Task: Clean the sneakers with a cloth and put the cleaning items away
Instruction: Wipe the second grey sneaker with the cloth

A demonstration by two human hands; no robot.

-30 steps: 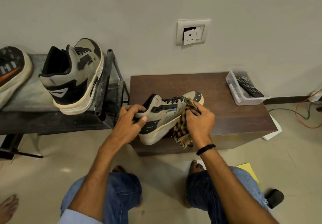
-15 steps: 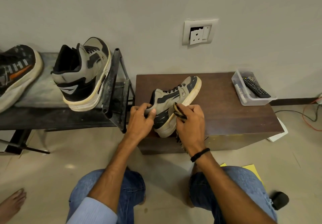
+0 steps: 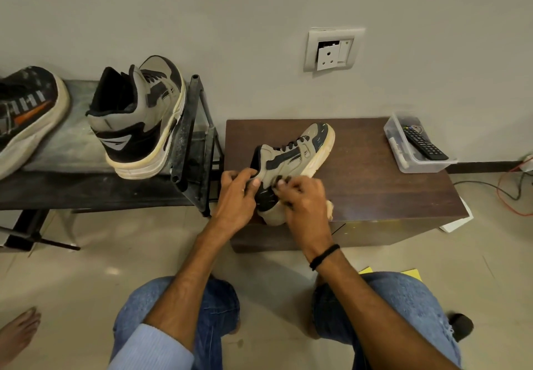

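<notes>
A beige and black sneaker (image 3: 300, 153) lies tilted on the dark wooden bench (image 3: 375, 185), toe pointing away from me. My left hand (image 3: 236, 196) grips its heel collar. My right hand (image 3: 302, 205) is curled against the sneaker's side near the heel; the checked cloth is almost wholly hidden under it, with only a pale scrap (image 3: 329, 208) showing at the bench edge. The matching sneaker (image 3: 138, 119) stands on the shoe rack (image 3: 86, 191) to the left.
A black sneaker with an orange stripe (image 3: 26, 116) sits at the rack's far left. A clear plastic box with a remote (image 3: 418, 145) stands on the bench's right end. Cables (image 3: 507, 191) run along the floor at right. A bare foot (image 3: 17, 332) is at bottom left.
The sneaker has turned so its toe points away and its sole faces right. My right hand slid with the cloth from the toe down to the heel side.
</notes>
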